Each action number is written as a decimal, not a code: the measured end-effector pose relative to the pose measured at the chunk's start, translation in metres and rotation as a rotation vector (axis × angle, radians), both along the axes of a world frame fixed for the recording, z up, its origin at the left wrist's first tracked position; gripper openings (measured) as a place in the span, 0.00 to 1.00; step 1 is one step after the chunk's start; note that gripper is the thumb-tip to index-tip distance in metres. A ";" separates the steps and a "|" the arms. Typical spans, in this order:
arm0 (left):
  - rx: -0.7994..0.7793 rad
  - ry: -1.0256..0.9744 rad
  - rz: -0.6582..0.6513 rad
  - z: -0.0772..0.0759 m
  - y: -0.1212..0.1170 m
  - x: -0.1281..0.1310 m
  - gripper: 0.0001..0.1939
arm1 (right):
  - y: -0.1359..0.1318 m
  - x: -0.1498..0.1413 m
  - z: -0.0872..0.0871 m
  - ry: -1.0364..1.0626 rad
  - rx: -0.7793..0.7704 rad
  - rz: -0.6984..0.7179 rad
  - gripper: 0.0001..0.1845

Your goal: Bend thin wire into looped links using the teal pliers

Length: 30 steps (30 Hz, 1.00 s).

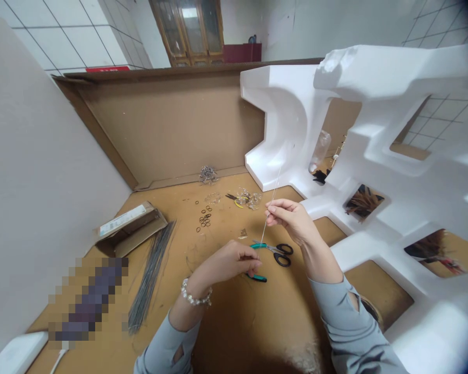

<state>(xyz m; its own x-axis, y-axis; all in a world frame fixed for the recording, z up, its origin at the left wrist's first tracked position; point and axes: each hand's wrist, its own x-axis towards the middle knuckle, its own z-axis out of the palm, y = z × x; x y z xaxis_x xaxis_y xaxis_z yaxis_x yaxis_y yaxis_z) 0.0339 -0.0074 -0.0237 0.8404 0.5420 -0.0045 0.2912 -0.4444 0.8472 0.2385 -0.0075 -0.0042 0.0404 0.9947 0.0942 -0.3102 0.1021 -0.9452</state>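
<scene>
A thin wire (263, 234) runs slantwise between my two hands, its upper end rising past my fingers. My left hand (234, 262), with a beaded bracelet at the wrist, pinches the lower end. Higher up and to the right, my right hand (288, 221) pinches the same wire between thumb and fingers. Below them on the table lie scissors with black handles (284, 254). Teal-handled pliers (260, 278) lie partly hidden behind my left hand. Farther back are small pliers with yellow handles (239, 201) and several dark rings (205, 219).
A bundle of straight grey wires (152, 280) lies left, beside an open cardboard box (130, 228). Wire pieces are heaped at the back (208, 175) and near the yellow pliers (253, 200). White foam packing (359, 124) stands along the right, a cardboard wall (171, 130) behind.
</scene>
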 end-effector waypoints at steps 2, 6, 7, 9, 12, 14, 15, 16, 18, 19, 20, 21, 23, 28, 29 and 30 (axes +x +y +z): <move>-0.014 0.008 -0.010 -0.001 0.000 0.001 0.15 | -0.001 -0.001 0.000 -0.001 0.006 0.010 0.10; -0.020 0.029 -0.019 -0.002 0.000 0.004 0.17 | -0.001 -0.002 -0.001 -0.017 0.028 0.003 0.09; -0.013 0.038 -0.019 -0.002 0.000 0.004 0.18 | -0.001 -0.003 -0.001 -0.029 0.037 -0.008 0.09; 0.006 0.058 -0.026 -0.004 0.001 0.003 0.17 | -0.002 -0.004 0.000 -0.061 0.053 -0.030 0.10; 0.009 0.083 -0.038 -0.009 0.003 0.000 0.13 | -0.003 -0.006 0.002 -0.103 0.064 -0.049 0.11; -0.004 0.037 0.009 -0.012 0.004 -0.002 0.21 | -0.004 -0.009 0.004 -0.118 0.063 -0.058 0.11; -0.021 -0.019 0.054 -0.013 0.004 -0.001 0.25 | -0.005 -0.011 0.004 -0.126 0.061 -0.061 0.11; -0.049 -0.093 0.108 -0.013 0.004 0.000 0.28 | -0.006 -0.014 0.005 -0.134 0.058 -0.058 0.11; -0.124 -0.259 0.222 -0.011 0.004 0.005 0.29 | -0.007 -0.021 0.004 -0.149 0.049 -0.038 0.12; -0.158 -0.333 0.280 -0.009 0.003 0.008 0.28 | -0.007 -0.025 0.003 -0.154 0.041 -0.025 0.12; -0.186 -0.395 0.333 -0.007 0.001 0.011 0.26 | -0.008 -0.029 0.001 -0.156 0.032 -0.011 0.12; -0.209 -0.439 0.372 -0.006 0.000 0.014 0.25 | -0.008 -0.032 -0.001 -0.158 0.021 0.005 0.13; -0.240 -0.471 0.413 -0.005 -0.004 0.019 0.20 | -0.007 -0.038 -0.005 -0.179 0.013 0.033 0.13; -0.084 -0.395 0.580 -0.011 -0.013 0.024 0.13 | -0.006 -0.043 -0.013 -0.282 0.085 0.005 0.10; -0.028 -0.381 0.619 -0.013 -0.014 0.025 0.13 | -0.006 -0.042 -0.013 -0.289 0.088 0.008 0.09; 0.021 -0.367 0.643 -0.013 -0.015 0.025 0.13 | -0.007 -0.042 -0.012 -0.291 0.084 0.021 0.09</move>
<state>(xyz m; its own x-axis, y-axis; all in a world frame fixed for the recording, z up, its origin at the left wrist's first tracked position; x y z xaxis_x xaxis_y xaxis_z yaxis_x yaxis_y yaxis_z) 0.0591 -0.0219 -0.0370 0.3027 0.9245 0.2315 0.1984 -0.2987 0.9335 0.1965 -0.0142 -0.0163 -0.0203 0.9833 0.1806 -0.0304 0.1799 -0.9832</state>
